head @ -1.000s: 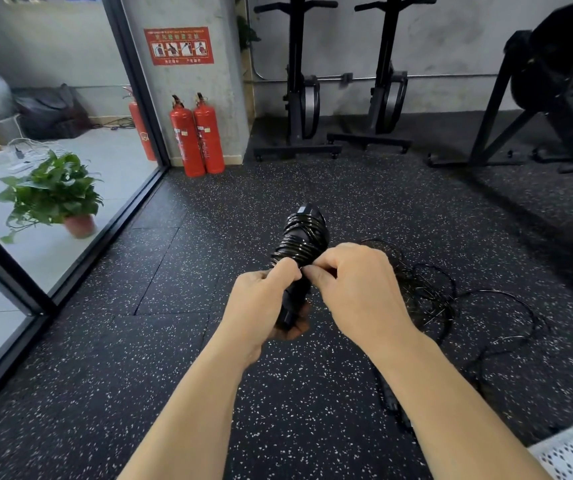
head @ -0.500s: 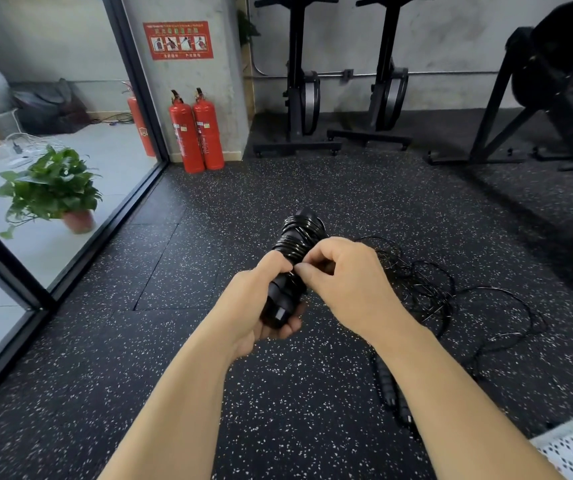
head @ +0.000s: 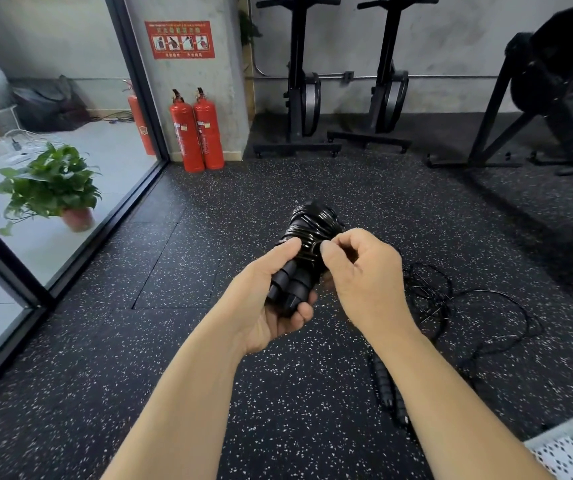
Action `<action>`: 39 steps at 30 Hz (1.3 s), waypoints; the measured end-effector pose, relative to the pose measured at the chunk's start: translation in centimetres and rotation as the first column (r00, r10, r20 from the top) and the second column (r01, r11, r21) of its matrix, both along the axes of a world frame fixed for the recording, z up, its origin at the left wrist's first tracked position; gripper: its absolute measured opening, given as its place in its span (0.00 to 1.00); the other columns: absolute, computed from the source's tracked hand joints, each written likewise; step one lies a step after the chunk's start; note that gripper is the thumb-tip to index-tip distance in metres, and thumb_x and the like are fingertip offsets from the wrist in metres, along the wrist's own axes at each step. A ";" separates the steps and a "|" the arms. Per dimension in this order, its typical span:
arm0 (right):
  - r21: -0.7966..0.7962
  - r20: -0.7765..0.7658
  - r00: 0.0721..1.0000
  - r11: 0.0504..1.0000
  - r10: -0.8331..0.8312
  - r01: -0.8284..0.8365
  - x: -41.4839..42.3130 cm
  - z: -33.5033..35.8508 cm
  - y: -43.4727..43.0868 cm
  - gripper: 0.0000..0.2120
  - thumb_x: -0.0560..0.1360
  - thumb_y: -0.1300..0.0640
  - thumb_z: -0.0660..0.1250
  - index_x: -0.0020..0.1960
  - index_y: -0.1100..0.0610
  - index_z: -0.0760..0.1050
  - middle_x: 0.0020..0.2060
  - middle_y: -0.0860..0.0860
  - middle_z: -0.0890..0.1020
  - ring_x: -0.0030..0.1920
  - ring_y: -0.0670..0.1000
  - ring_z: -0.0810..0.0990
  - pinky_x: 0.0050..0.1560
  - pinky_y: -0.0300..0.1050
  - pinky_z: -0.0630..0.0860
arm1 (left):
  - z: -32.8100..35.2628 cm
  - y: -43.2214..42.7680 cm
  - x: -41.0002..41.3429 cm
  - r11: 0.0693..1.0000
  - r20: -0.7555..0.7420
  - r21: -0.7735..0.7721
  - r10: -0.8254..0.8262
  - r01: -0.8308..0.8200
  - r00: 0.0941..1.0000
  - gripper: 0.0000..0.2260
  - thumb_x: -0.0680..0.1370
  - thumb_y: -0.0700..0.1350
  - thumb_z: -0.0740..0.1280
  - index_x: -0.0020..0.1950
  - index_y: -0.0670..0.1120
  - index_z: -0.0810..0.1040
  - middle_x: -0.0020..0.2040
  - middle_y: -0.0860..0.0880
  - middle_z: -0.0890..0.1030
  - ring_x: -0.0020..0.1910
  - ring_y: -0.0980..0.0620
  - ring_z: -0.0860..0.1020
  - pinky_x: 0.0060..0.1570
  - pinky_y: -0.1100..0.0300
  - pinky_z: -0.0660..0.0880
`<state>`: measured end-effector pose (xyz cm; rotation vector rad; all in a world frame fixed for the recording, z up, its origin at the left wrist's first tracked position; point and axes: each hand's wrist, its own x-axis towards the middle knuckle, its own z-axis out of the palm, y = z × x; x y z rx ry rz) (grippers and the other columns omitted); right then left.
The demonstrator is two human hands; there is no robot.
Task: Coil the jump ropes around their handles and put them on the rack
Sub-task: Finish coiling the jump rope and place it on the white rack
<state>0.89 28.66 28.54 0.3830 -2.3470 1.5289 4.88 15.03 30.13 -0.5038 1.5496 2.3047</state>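
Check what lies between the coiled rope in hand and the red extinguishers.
Only bare speckled floor mat lies between the coiled rope and the extinguishers, as the head view shows.

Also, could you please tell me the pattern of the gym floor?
The gym floor is black with white speckles; head view.

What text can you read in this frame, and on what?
Nothing can be quoted.
Red sign on the pillar: headline, four pictograms and a caption line, with characters too blurred to read.
Two fire extinguishers at the pillar's foot: small labels, too small to read.
Third extinguisher behind the glass: white emblem, unreadable.
Coiled jump rope: no print visible.
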 end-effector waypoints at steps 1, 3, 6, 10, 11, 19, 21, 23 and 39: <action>0.023 0.026 1.000 1.000 0.017 -0.018 -0.1 0.0 0.0 0.07 0.76 0.55 0.67 0.40 0.53 0.77 0.32 0.48 0.81 0.35 0.48 0.80 0.39 0.44 0.75 | -0.1 0.0 0.0 1.000 0.004 0.000 0.004 -0.004 1.000 0.20 0.77 0.59 0.67 0.46 0.41 0.80 0.33 0.43 0.78 0.24 0.51 0.74 0.21 0.65 0.73; 0.059 0.100 0.992 0.995 0.071 -0.077 -0.3 0.3 0.4 0.08 0.76 0.53 0.68 0.39 0.53 0.78 0.31 0.49 0.82 0.34 0.49 0.81 0.39 0.46 0.77 | -0.3 0.0 0.1 1.000 0.017 -0.007 0.019 -0.019 1.000 0.20 0.77 0.59 0.67 0.49 0.40 0.79 0.34 0.42 0.78 0.24 0.51 0.74 0.22 0.65 0.74; -0.028 0.179 0.980 0.997 0.082 -0.078 -0.7 0.7 0.9 0.09 0.77 0.53 0.67 0.40 0.55 0.79 0.30 0.51 0.82 0.31 0.47 0.81 0.38 0.48 0.79 | -0.7 -0.2 0.1 0.998 0.022 -0.004 0.064 -0.064 0.998 0.22 0.77 0.59 0.67 0.52 0.38 0.78 0.34 0.42 0.79 0.25 0.50 0.75 0.22 0.63 0.75; -0.088 0.279 0.960 0.996 -0.001 0.026 -1.3 0.3 1.2 0.08 0.76 0.50 0.67 0.43 0.54 0.79 0.36 0.50 0.84 0.38 0.49 0.83 0.46 0.53 0.81 | -1.0 -0.4 -0.2 0.992 0.018 0.044 0.120 -0.120 0.993 0.25 0.77 0.61 0.67 0.55 0.38 0.77 0.35 0.42 0.79 0.26 0.50 0.76 0.23 0.63 0.76; -0.092 0.348 0.937 0.996 0.025 0.007 -1.3 0.1 1.1 0.10 0.75 0.47 0.68 0.44 0.54 0.79 0.38 0.50 0.84 0.40 0.50 0.83 0.48 0.53 0.80 | -1.0 -0.3 -0.3 0.991 0.014 0.049 0.121 -0.122 0.993 0.25 0.77 0.61 0.67 0.55 0.38 0.77 0.36 0.42 0.79 0.26 0.50 0.76 0.23 0.62 0.77; -0.509 0.631 0.662 0.860 0.405 -0.040 -1.1 -1.0 0.1 0.12 0.74 0.47 0.70 0.49 0.56 0.80 0.40 0.53 0.79 0.35 0.50 0.76 0.36 0.44 0.74 | -1.5 1.1 -0.5 0.996 -0.054 0.088 0.007 -0.002 0.999 0.29 0.73 0.62 0.66 0.57 0.37 0.79 0.41 0.39 0.81 0.29 0.49 0.78 0.26 0.62 0.79; -0.547 0.645 0.653 0.837 0.398 0.030 -0.7 -1.0 0.2 0.10 0.73 0.50 0.71 0.48 0.56 0.80 0.39 0.54 0.78 0.32 0.50 0.75 0.29 0.41 0.70 | -1.7 1.6 -0.3 0.997 -0.069 0.063 -0.033 0.037 0.997 0.31 0.72 0.63 0.66 0.59 0.36 0.79 0.44 0.38 0.82 0.31 0.47 0.80 0.28 0.60 0.81; -0.542 0.648 0.675 0.836 0.353 0.083 0.0 -1.0 0.7 0.10 0.72 0.50 0.71 0.46 0.57 0.82 0.40 0.54 0.82 0.37 0.54 0.80 0.35 0.44 0.76 | -1.8 2.2 0.2 0.995 -0.074 -0.018 -0.099 0.098 0.992 0.29 0.74 0.63 0.63 0.60 0.40 0.80 0.49 0.41 0.84 0.38 0.44 0.84 0.35 0.56 0.82; -0.363 0.534 0.807 0.792 -0.254 0.490 10.3 2.2 10.7 0.16 0.62 0.44 0.68 0.35 0.59 0.77 0.32 0.51 0.80 0.35 0.53 0.78 0.39 0.51 0.75 | 3.0 13.6 6.1 0.889 -0.183 -0.406 -0.305 0.211 0.935 0.09 0.85 0.45 0.60 0.56 0.47 0.80 0.50 0.47 0.85 0.47 0.49 0.83 0.38 0.56 0.80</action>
